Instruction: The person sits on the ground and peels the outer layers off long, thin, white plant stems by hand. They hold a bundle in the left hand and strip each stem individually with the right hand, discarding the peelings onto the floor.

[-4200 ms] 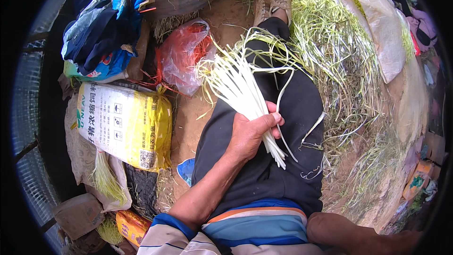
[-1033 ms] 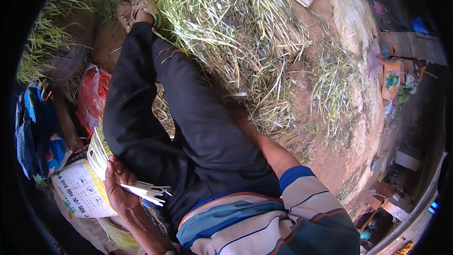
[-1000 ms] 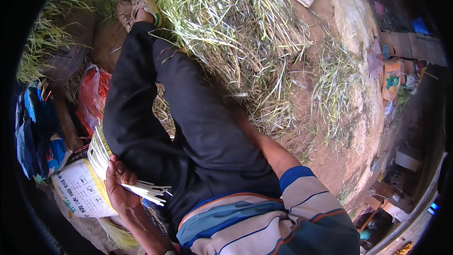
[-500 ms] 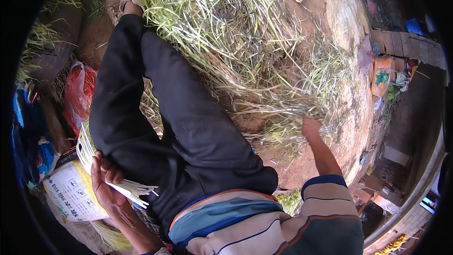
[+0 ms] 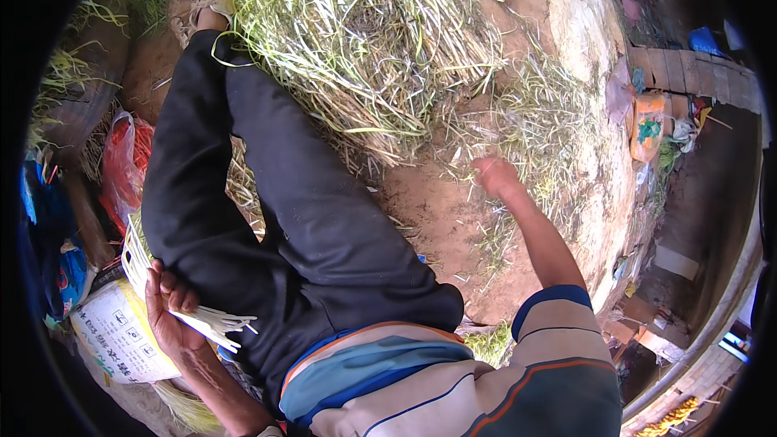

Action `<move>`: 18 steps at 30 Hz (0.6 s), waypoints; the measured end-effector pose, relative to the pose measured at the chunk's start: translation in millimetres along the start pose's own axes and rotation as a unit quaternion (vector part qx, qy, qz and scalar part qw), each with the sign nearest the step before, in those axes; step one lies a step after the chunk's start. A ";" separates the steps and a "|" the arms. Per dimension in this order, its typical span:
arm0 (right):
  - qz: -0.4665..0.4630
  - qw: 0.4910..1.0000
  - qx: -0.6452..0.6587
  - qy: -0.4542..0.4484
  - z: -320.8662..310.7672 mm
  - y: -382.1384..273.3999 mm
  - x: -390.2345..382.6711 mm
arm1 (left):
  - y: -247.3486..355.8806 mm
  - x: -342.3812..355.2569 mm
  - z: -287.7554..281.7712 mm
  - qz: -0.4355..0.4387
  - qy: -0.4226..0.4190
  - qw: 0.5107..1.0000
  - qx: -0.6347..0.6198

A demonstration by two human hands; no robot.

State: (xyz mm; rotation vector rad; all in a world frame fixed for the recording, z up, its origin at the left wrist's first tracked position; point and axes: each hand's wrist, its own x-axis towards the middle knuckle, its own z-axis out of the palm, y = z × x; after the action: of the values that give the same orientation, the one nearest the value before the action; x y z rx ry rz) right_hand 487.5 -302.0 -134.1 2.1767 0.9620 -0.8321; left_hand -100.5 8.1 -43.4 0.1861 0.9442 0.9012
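My left hand, low on the left beside my thigh, is closed around a bundle of pale white stalks. Their cut-looking ends stick out to the right, while the other end bends up past my fingers. Out to the right, my right hand hovers over bare soil and scattered green-yellow leaf strands. Its fingers look curled together; whatever they may hold is too small or blurred to make out. Beyond it lies a large heap of long leafy stalks, reaching from my foot toward the middle.
A red plastic bag and a white-and-yellow printed sack are at the left. My outstretched legs cross the middle. On the right are a pale ground edge, an orange bag and a row of bricks.
My right hand has moved up and left. The strands that lay around it are gone from that patch, showing bare soil. The left hand still grips its white stalks.
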 end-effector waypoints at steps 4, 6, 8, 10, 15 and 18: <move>-0.021 0.967 0.240 0.079 30.4 -94.4 -17.4 | 3.3 5.1 1.6 -0.012 -0.010 1.000 0.018; 0.016 0.929 0.349 0.123 28.4 -108.2 -13.1 | 4.5 8.2 1.4 -0.016 -0.016 1.000 0.021; 0.049 0.899 0.395 0.184 24.7 -117.1 0.1 | 4.9 10.7 -0.3 -0.017 -0.029 0.999 0.023; 0.066 0.880 0.385 0.272 24.4 -122.6 16.1 | 4.6 13.1 -2.8 -0.015 -0.022 0.999 0.026; 0.001 0.875 0.426 0.228 34.8 -146.5 52.7 | 1.3 15.7 -8.7 -0.018 -0.027 0.999 -0.004; -0.071 0.907 0.367 0.193 51.9 -144.9 46.2 | -1.7 16.9 -9.9 -0.010 -0.008 1.000 0.009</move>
State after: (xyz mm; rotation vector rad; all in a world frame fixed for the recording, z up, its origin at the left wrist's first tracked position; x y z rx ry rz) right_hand 382.6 -241.6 -239.9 3.0345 1.1277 -0.9566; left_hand -102.6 17.2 -60.7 0.1977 0.9377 0.8719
